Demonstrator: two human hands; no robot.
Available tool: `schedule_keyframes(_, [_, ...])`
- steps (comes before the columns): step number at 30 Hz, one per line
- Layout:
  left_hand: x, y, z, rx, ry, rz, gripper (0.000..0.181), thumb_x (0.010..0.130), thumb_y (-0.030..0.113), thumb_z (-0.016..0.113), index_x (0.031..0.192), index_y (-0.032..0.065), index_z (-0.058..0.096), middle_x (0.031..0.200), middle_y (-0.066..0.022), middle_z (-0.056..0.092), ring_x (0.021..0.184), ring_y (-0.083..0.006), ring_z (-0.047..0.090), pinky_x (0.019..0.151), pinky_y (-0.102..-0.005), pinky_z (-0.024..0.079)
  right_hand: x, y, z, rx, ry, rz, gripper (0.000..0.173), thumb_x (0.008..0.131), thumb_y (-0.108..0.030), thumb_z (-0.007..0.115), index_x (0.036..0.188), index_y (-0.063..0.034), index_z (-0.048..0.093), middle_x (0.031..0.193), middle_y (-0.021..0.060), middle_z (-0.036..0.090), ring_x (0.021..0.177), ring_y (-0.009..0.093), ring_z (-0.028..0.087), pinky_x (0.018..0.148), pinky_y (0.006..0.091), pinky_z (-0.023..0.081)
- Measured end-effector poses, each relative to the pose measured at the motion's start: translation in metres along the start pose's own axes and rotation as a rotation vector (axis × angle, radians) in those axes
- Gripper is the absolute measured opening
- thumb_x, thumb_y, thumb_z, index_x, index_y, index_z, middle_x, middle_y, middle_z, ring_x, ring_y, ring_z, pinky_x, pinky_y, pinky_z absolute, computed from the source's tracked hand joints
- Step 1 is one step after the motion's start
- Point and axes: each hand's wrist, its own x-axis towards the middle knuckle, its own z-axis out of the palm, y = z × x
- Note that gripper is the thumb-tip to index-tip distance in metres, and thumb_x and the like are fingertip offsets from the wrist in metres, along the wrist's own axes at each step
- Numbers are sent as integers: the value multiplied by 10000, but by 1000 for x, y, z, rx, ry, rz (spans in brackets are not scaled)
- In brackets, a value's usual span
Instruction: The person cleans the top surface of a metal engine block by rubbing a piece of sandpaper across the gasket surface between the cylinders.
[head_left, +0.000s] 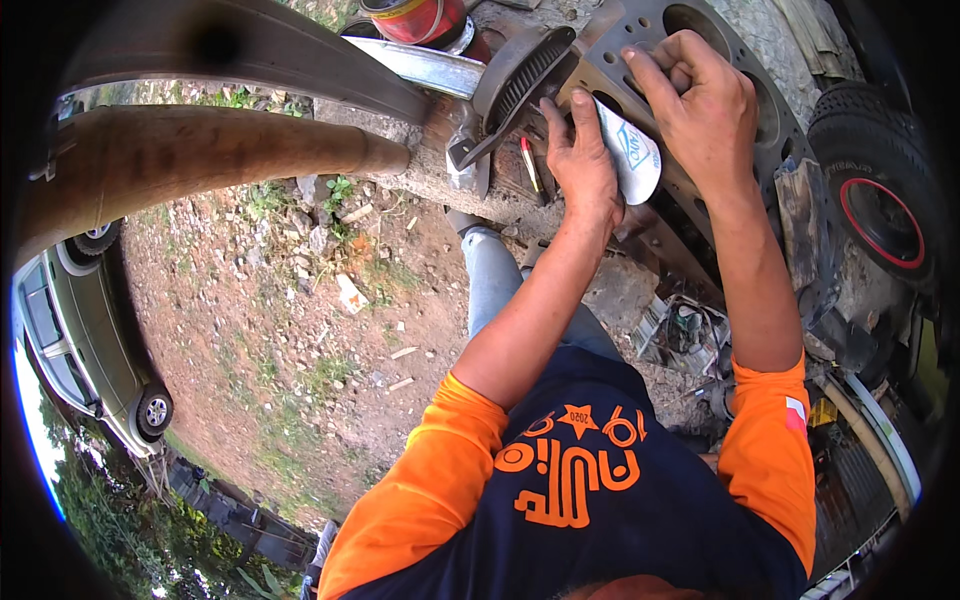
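Observation:
My left hand (581, 161) grips a curved sheet of Taiyo abrasive paper (636, 154), its white printed backing facing up. Above the flat face of a metal engine block (766, 112), with large round bores and small bolt holes, is my right hand (709, 112). Its fingers are bent, and whether something small is pinched in them is hidden. Left of my left hand, a dark metal part with a ribbed slot (517, 90) leans at a tilt. A slim tool with a red and yellow handle (531, 166) lies beside it on the stained work surface.
A wooden post (225, 154) and a dark beam (247, 52) reach in from the left. A red can (416, 19) stands at the top, near a metal channel (420, 64). At right is a tyre with a red-rimmed wheel (881, 221). A parked car (82, 330) stands beyond the gravelly ground (300, 360).

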Motion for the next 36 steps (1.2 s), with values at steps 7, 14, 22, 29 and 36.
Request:
schedule_keyframes(7, [0,-5,-7,19,-21,6,1063,992,576,664,1633,-78,125,1505,-203,511,1281,-217,537,1089,-311,429,0,9,3,-5,45,-106,276,875,-262,819,836,-37,664,574,47,501,506,190,461,531,348,417])
schedule_keyframes(14, [3,-10,-12,78,27,48,1042,996,568,663,1630,-81,151,1466,-202,550,1225,-203,562,1060,-290,439,0,1,2,-8,1,-25,286,875,-267,820,833,-34,661,578,47,509,503,198,468,531,350,423])
schedule_keyframes(22, [3,1,-8,67,-7,96,991,1018,487,673,1635,-73,135,1392,-203,598,1213,-203,568,1054,-305,447,-1,13,5,-4,55,-145,287,873,-266,824,829,-36,659,575,44,493,504,180,454,523,346,414])
schedule_keyframes(29, [6,-2,-16,127,-32,101,1051,1000,485,700,1629,-93,88,1399,-224,590,1213,-223,578,1052,-311,450,1,13,5,-5,71,-167,284,878,-262,823,826,-36,660,562,38,469,498,176,426,520,341,405])
schedule_keyframes(36, [4,16,-8,71,-67,131,1053,990,437,733,1608,-135,100,1426,-243,577,1240,-230,579,1081,-316,439,0,14,4,2,51,-149,266,872,-235,827,820,-39,655,557,39,470,493,173,426,518,336,402])
